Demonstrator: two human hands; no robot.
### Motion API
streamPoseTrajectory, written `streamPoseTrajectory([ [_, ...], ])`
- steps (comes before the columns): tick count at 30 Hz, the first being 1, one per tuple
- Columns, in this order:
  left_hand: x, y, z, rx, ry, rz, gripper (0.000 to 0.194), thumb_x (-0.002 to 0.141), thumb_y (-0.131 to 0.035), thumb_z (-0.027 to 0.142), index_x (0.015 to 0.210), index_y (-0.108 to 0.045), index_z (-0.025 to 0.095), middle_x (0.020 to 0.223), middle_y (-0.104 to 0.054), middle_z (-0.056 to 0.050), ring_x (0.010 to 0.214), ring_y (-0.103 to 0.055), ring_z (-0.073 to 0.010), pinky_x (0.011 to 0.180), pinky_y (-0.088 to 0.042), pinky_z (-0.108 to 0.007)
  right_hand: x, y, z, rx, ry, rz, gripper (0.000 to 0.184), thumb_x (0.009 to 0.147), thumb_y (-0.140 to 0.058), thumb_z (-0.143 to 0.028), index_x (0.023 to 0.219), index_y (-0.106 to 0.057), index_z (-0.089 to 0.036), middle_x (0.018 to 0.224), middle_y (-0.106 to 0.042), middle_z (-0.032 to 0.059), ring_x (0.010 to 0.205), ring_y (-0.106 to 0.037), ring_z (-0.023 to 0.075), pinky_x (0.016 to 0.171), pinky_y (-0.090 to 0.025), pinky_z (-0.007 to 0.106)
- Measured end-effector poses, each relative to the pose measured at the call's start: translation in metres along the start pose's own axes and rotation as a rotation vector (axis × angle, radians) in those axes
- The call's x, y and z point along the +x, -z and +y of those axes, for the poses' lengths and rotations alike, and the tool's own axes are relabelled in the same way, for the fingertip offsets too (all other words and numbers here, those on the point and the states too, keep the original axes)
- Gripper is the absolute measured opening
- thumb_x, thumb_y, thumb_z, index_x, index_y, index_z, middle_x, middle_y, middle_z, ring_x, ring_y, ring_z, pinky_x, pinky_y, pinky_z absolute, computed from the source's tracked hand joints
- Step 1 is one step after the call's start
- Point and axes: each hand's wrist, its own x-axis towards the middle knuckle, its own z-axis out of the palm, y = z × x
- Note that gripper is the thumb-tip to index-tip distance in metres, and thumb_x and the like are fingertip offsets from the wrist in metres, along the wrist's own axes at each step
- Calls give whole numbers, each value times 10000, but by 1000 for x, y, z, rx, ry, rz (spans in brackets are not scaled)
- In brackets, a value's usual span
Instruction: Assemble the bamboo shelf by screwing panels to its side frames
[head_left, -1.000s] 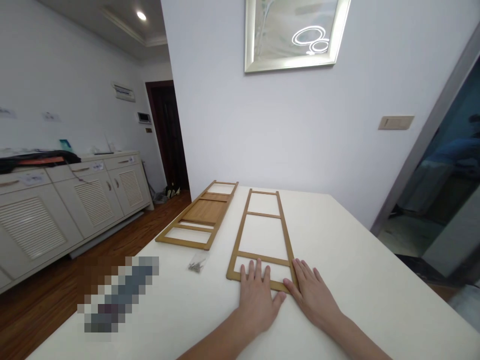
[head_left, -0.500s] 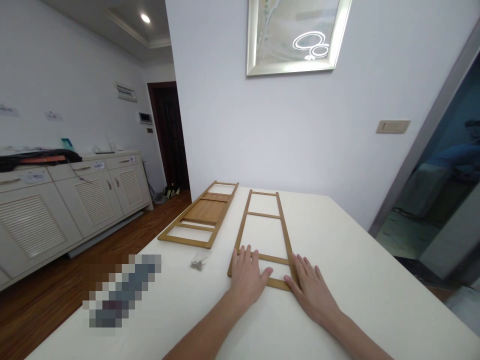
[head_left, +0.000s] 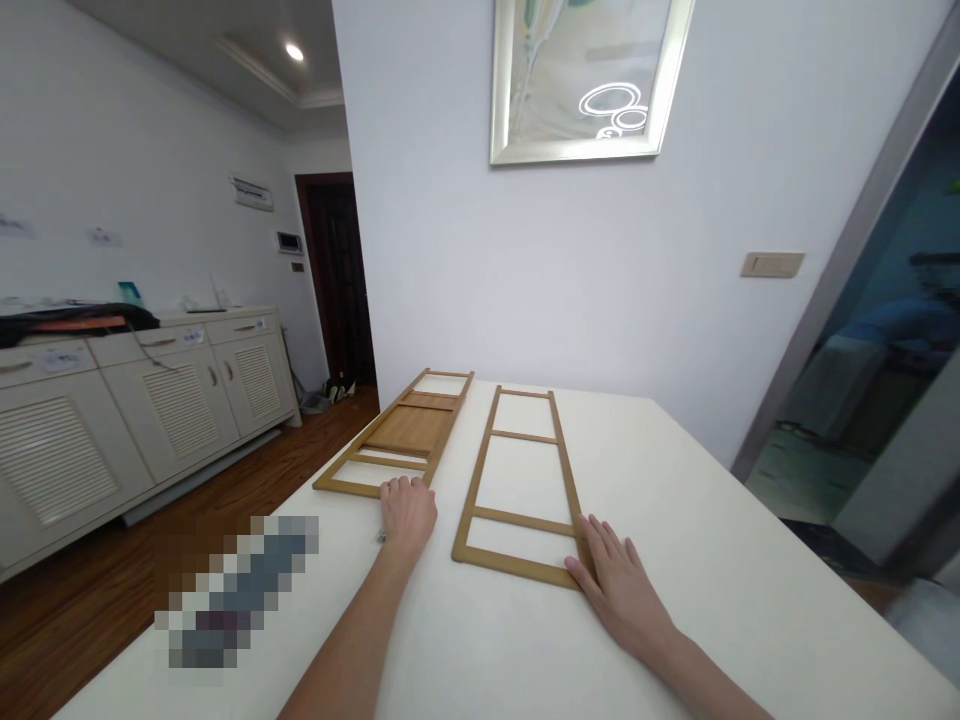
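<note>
Two ladder-like wooden frames lie flat on the white table. The right frame has open sections between its crossbars. Resting over its near right corner is my right hand, fingers stretched out and thumb near the bottom bar. The left frame holds a solid wooden panel in its middle. My left hand is at its near right corner, fingers curled over the near bar; the fingertips are hidden. Part of the small bag of screws peeks out beside my left wrist, mostly covered by the hand.
A blurred-out dark object lies on the left part of the white table. Beyond the table is a wall with a framed picture. White cabinets stand to the left, and a doorway opens at the right.
My left hand has left the right frame and moved left to the near corner of the left frame, its fingers now curled. My right hand stays on the right frame.
</note>
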Motion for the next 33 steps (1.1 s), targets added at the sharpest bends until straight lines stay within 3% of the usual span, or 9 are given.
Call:
streamPoseTrajectory([
  [5,0,4,11,-27,-95,32,294,941,-415,274,930,-639,82,912,-652,-156,949,-549,-290,867,-343,-411,1,0,0,19,19,46,695,946,-269,-574,1508,-238,-167,1561,-282,105,1453,-197,271,1172,-181,529],
  [10,-11,8,38,-60,-215,60,282,960,-409,285,902,-620,108,863,-640,-131,870,-556,-261,814,-376,-389,3,1,2,90,23,144,667,948,-264,-558,1443,-366,-122,1511,-377,130,1429,-266,275,1178,-195,507],
  [15,-27,10,68,-86,-276,77,252,968,-400,244,873,-604,131,836,-628,-118,831,-555,-247,755,-410,-374,15,15,-12,389,11,243,586,927,-338,-581,1319,-507,-179,1381,-531,130,1321,-435,291,1140,-297,488],
  [20,-44,13,90,-99,-323,100,261,968,-380,195,858,-610,138,808,-613,-112,816,-562,-251,738,-430,-387,45,29,-57,1040,-132,40,476,889,-481,-576,1123,-597,-179,1184,-650,122,1101,-617,258,976,-487,409],
  [24,-57,13,101,-97,-336,118,319,940,-323,64,854,-620,143,797,-615,-108,798,-574,-243,731,-437,-387,67,25,-93,1671,-263,-242,353,829,-683,-380,1076,-573,-152,973,-699,94,790,-692,175,769,-565,329],
  [28,-65,13,110,-119,-344,161,375,918,-281,15,858,-629,140,791,-615,-107,783,-586,-236,720,-452,-386,77,17,-106,1823,-260,-247,204,794,-691,-155,969,-585,-146,791,-705,44,714,-687,146,705,-567,259],
  [33,-76,13,120,-147,-374,214,430,895,-228,-15,900,-633,128,800,-622,-111,762,-594,-229,684,-483,-389,73,16,-98,1906,-278,-198,285,746,-646,-16,982,-568,-156,802,-715,50,791,-722,185,746,-589,285],
])
